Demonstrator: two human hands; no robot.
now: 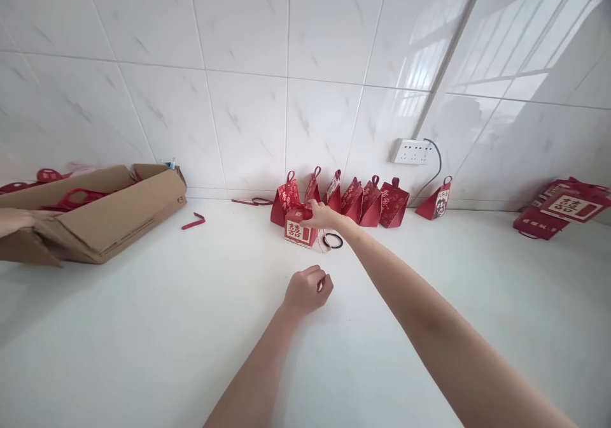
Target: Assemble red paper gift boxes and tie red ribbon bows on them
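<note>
My right hand reaches forward and grips the top of a small red gift box with a white double-happiness panel on its front. The box stands upright on the white table. A thin pale cord and a black ring lie beside it, under my right wrist. Nearer to me, my left hand rests on the table with its fingers curled in. Nothing shows in the gap between thumb and fingers. Just behind the held box stands a red triangular gift box with a loop on top.
Several red triangular boxes line the tiled wall, one farther right. Red packages lie far right. At left, another person's hand touches an open cardboard box of red items. A red strip and a power socket also show.
</note>
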